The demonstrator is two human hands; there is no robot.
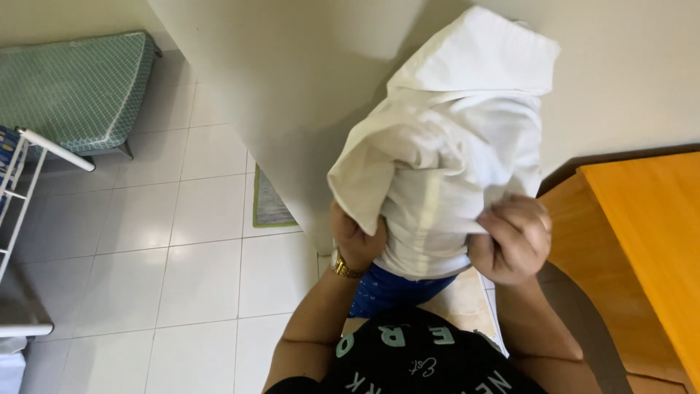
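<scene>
Pillowcase: white pillowcase [452, 138] held up in front of the chest, its closed end high against the pale wall [292, 80], its open hem low between the two hands.
Pillow: blue patterned pillow [386, 288] shows just below the hem, the rest hidden inside the white cloth.
Left hand: left hand [356, 237] is under the turned-back edge on the left side, fingers curled and closed on the cloth; a gold watch [344, 266] sits at the wrist.
Right hand: right hand [514, 237] is fisted at the lower right edge, its grip closed on a bunch of the pillowcase hem.
Tabletop: orange wooden tabletop [649, 226] lies just to the right of the right hand, apart from it.
Floor: white tiled floor [182, 241] below; a small green-edged mat [268, 204] lies by the foot of the wall.
Bed: green-checked mattress [73, 91] on a low frame at far left, with a white metal rack [29, 164] beside it.
</scene>
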